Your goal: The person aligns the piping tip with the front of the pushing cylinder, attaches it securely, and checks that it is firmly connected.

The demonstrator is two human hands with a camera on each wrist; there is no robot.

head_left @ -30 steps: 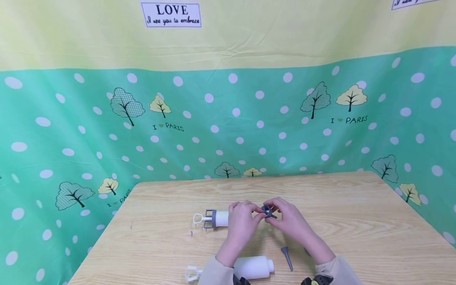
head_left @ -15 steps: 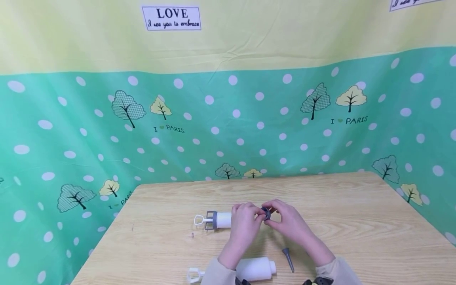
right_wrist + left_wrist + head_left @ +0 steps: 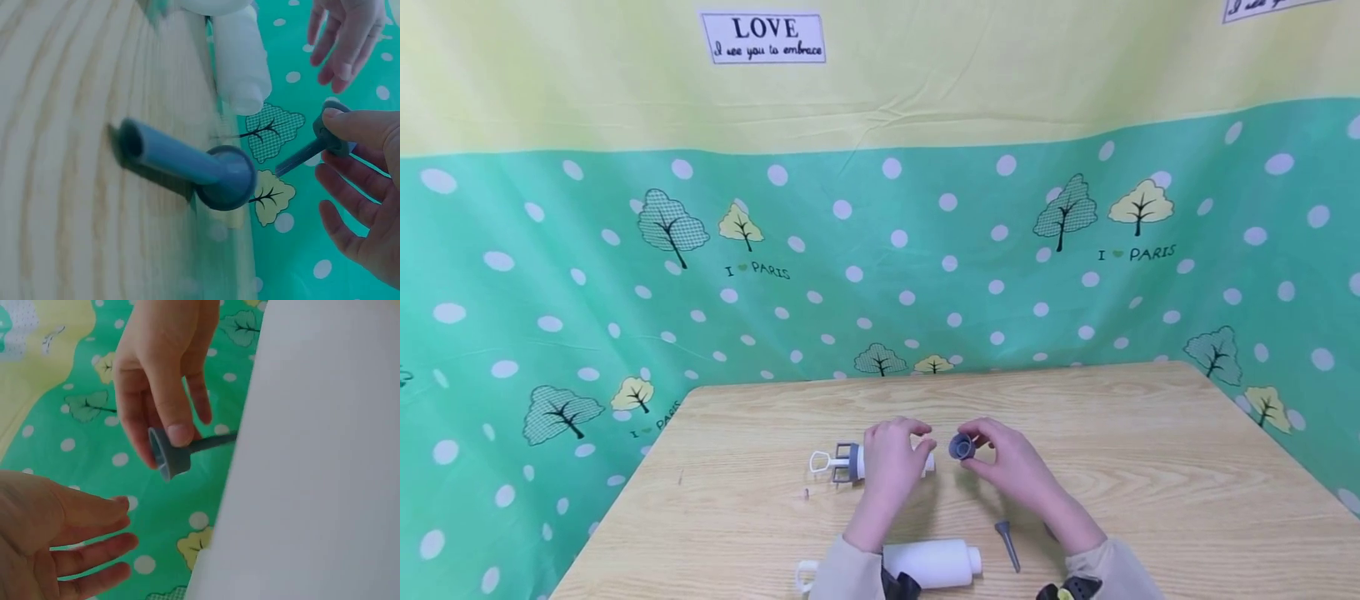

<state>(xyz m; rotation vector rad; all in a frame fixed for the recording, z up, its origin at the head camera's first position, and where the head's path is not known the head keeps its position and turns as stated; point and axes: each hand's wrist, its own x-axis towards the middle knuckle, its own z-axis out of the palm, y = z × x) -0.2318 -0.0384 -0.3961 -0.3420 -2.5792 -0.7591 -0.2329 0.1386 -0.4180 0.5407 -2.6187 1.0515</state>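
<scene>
My right hand (image 3: 1011,458) pinches a grey nozzle (image 3: 962,447) between thumb and fingers, its round hollow cup turned left in the head view. The right wrist view shows the thin tube of that nozzle (image 3: 303,156) sticking out from the cup. My left hand (image 3: 891,462) is apart from the nozzle, fingers loosely bent with nothing between them. It overlaps a white cylinder (image 3: 929,464) whose grey frame (image 3: 853,463) and white pull handle (image 3: 821,462) show to the left. Another grey nozzle (image 3: 1008,546) lies on the table nearer the body.
A second white cylinder (image 3: 936,563) lies at the front of the wooden table (image 3: 1150,467), partly under the left sleeve (image 3: 850,571). A tiny piece (image 3: 807,494) lies left of the framed cylinder. A dark grey part (image 3: 1050,530) shows beside the right forearm, mostly hidden.
My left hand has let go of the grey nozzle and moved left. The right hand keeps its pinch, and the nozzle's open cup now faces the head camera more.
</scene>
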